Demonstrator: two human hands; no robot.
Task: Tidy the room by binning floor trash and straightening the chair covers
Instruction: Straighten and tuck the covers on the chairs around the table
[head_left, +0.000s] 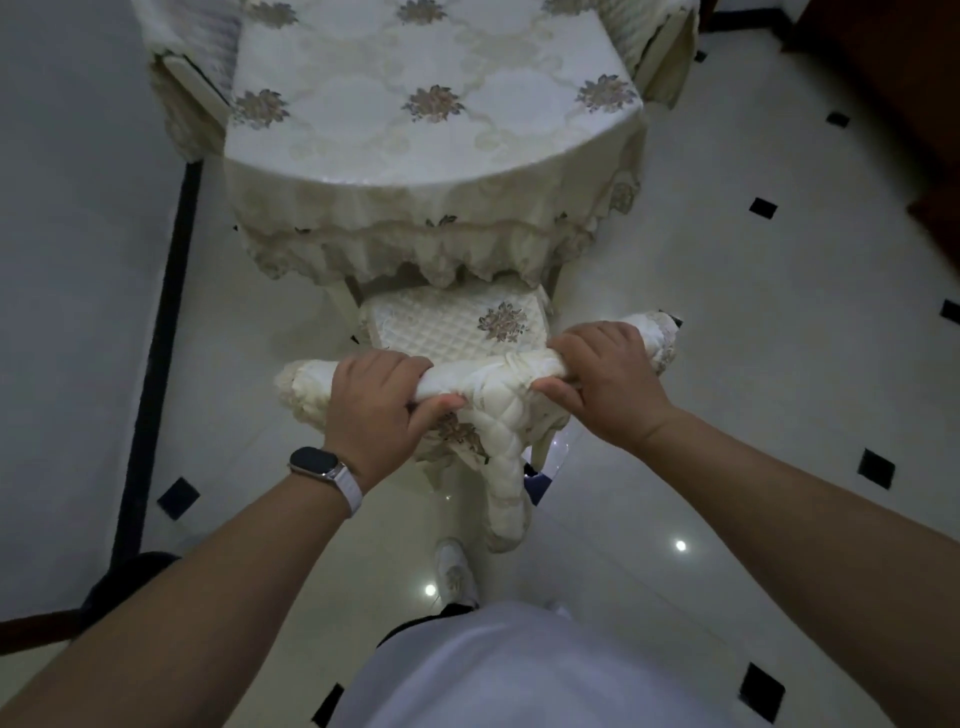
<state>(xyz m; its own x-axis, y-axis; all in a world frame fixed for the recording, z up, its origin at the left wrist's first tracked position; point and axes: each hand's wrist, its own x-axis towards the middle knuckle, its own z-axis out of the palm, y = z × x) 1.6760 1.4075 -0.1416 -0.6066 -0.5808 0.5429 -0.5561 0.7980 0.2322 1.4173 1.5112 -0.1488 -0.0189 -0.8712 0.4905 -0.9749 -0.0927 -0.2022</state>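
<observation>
chair cover (491, 382), seemingly over the backrest, gripped in curled fingers (387, 364) of left hand (371, 410) and right hand (605, 384).

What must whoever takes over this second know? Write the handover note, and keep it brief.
Left hand: grips the bunched chair cover on top of the backrest, left part.
Right hand: grips the same cover nearer the right end.
The chair's seat cushion sits partly under the table.
Done: cover is in both hands.
Left: it is twisted and hangs in a fold down the backrest, so pull it smooth. No trash or bin shows, so the binning cannot be judged.
</observation>
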